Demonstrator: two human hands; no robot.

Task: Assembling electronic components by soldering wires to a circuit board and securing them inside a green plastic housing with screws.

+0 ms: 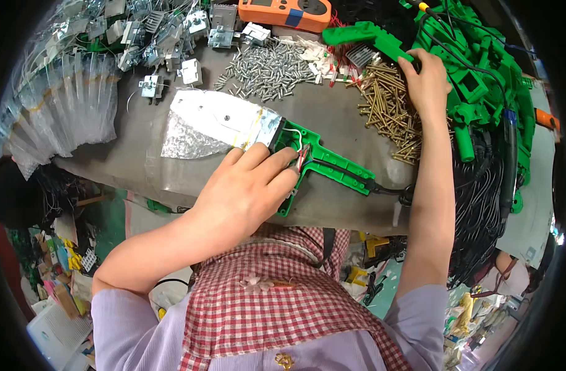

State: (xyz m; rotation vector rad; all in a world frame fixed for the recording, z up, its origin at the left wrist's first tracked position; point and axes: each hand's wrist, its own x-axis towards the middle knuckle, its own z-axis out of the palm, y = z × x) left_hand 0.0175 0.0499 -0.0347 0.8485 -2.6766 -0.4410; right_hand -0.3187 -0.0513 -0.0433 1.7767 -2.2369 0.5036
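My left hand (249, 188) lies palm down over an open green plastic housing half (338, 168), fingers bent and close together at its red and white wires (303, 154). The fingertips hide part of the wiring. From the housing's narrow handle runs a black cable (391, 190) to the right. Its wide end meets a metal plate (267, 128) with white sheet and bubble wrap (199, 133) around it. At the far right, my right hand (428, 83) pinches the near end of another green handle-shaped housing half (363, 36), above brass-coloured screws (382, 102).
Silver screws (267, 68) are heaped at the back middle, beside an orange meter (286, 12). Metal-and-white switch-like units (165, 34) crowd the back left, near clear plastic sleeves (76, 102). Green housings (474, 80) and coiled black cables (480, 198) pile up on the right.
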